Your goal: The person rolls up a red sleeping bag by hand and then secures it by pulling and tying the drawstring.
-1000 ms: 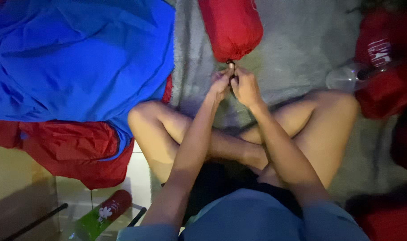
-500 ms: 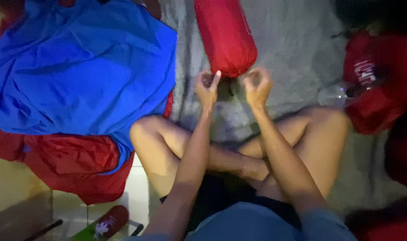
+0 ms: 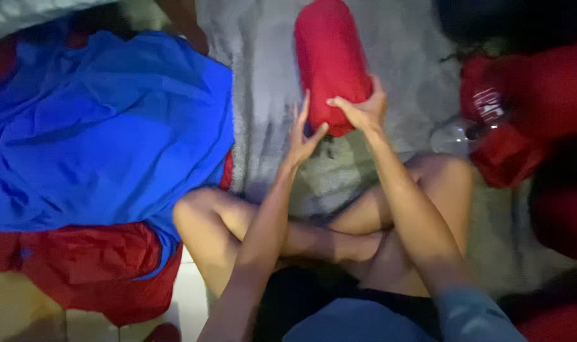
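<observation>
Both hands are up at the near end of the red rolled bundle (image 3: 329,60), which lies lengthwise on the grey blanket (image 3: 263,95) straight ahead of the crossed legs (image 3: 314,234).

The right hand (image 3: 362,109) is on it, draped over the lower right end of the roll; the thumb points left across the red fabric and the fingers wrap round the far side. That grip is half-closed, curled to the curve of the bundle and touching it, not clenched tight.

The left hand (image 3: 301,136) comes in from below, and its grip is open. The fingers are spread and pointing upward, with the fingertips (image 3: 305,101) against the left edge of the roll and the thumb reaching toward its bottom end. It touches but does not clasp. The picture is a little blurred, so I cannot tell whether the palm presses the fabric.

Off to the left, a big blue sheet of fabric (image 3: 105,126) is spread over a crumpled red one (image 3: 92,259). On the right a clear plastic bottle (image 3: 453,136) lies just beside a heap of red bags (image 3: 523,107), well apart from the hands.
</observation>
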